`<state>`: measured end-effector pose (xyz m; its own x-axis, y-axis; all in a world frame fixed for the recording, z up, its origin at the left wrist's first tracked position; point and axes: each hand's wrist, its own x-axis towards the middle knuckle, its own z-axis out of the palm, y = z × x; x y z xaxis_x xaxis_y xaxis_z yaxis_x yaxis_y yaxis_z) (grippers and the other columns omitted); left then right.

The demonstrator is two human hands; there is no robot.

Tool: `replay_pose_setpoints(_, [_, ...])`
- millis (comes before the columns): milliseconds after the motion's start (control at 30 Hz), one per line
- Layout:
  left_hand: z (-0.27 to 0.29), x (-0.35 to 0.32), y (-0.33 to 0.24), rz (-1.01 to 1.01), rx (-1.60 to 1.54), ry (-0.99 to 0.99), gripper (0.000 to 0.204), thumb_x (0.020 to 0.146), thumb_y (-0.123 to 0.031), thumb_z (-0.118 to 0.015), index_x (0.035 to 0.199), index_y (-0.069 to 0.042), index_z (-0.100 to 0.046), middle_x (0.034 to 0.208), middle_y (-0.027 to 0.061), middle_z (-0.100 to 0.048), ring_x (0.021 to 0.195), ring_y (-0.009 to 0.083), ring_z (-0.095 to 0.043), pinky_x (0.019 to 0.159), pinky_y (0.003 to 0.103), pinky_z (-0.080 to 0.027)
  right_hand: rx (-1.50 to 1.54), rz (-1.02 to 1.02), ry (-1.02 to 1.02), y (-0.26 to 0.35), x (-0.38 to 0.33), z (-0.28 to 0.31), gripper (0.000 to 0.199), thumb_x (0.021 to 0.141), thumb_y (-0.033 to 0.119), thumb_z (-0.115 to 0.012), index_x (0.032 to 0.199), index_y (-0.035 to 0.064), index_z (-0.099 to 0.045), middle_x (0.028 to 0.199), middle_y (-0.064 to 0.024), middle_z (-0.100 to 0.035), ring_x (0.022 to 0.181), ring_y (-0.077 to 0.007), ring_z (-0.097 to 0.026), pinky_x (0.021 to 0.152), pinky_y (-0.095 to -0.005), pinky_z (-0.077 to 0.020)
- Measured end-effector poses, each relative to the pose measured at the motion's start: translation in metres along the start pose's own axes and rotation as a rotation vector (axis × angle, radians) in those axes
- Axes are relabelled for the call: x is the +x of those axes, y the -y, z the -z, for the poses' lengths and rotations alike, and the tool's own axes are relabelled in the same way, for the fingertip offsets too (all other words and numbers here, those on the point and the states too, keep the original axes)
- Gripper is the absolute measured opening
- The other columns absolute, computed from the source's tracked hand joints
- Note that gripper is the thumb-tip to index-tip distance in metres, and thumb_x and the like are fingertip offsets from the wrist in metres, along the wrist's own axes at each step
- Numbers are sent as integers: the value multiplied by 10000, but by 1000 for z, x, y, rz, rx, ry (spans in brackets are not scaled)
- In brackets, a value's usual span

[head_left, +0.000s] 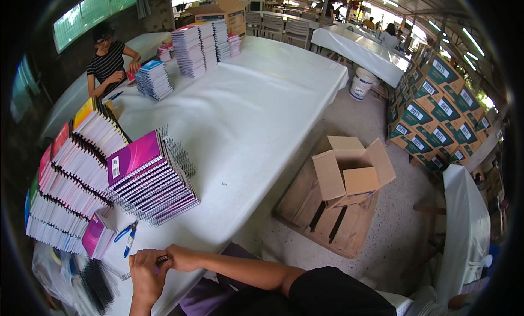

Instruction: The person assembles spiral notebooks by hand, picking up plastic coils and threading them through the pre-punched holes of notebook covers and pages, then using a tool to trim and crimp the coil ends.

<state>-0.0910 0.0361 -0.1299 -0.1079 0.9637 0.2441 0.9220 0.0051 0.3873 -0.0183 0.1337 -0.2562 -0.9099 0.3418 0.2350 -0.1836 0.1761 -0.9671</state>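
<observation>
Hands are together above the near edge of the worktop (240,130): the left hand (146,272) and the right hand (181,258) both have fingers bent narrow, holding a dark coil (162,258) between them. Fingers hide most of it. A length of wire (117,271) shows just left of the left hand; I cannot tell if it is the same piece.

Near this edge, black coils (98,283) and a plastic bag (52,264) are at the left corner. Beyond the hands lie blue pliers (130,244), beside a small purple notebook (97,237). Farther, a purple stack (153,176) stands with loose coils (181,155) at its back, and rows of notebooks (76,176) follow the left edge.

Off the right edge, an open carton (360,179) sits on a wooden pallet (349,228).

At the left edge, farther away, another person (106,62) handles a red notebook (132,74) near a blue-topped stack (154,80). Tall stacks (188,51) stand toward the far end.
</observation>
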Motion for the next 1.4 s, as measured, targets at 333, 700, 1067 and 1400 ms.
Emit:
replay_pose_setpoints(333, [1, 3, 9, -41, -18, 48, 151, 704, -91, -686, 841, -80, -623, 862, 62, -597, 797, 251, -547, 715, 364, -359, 18, -48, 13, 0, -1, 1, 156, 802, 135, -586, 843, -13, -610, 743, -233, -615, 680, -359, -607, 636, -399, -460])
replay_pose_setpoints(700, [5, 1, 33, -67, -111, 89, 85, 725, -38, -640, 803, -10, -622, 817, 127, -612, 794, 305, -579, 716, 382, -445, -6, 5, 36, 4, 4, -1, 188, 789, 193, -617, 855, 17, -611, 757, -211, -621, 731, -374, -609, 652, -404, -461])
replay_pose_setpoints(1067, [2, 4, 55, -114, -375, 160, 217, 743, -12, -653, 957, 7, -623, 860, 122, -612, 807, 290, -581, 735, 363, -468, 112, -128, 34, 6, 1, 1, 205, 861, 156, -580, 915, -39, -614, 787, -155, -661, 722, -167, -616, 662, -324, -467])
replay_pose_setpoints(1400, [-3, 1, 47, -147, -152, 72, 183, 744, -89, -686, 919, -53, -643, 868, 90, -603, 817, 281, -578, 718, 365, -468, 109, -163, 56, 7, -1, 4, 168, 867, 113, -576, 929, -37, -620, 814, -120, -668, 741, -147, -603, 692, -298, -479])
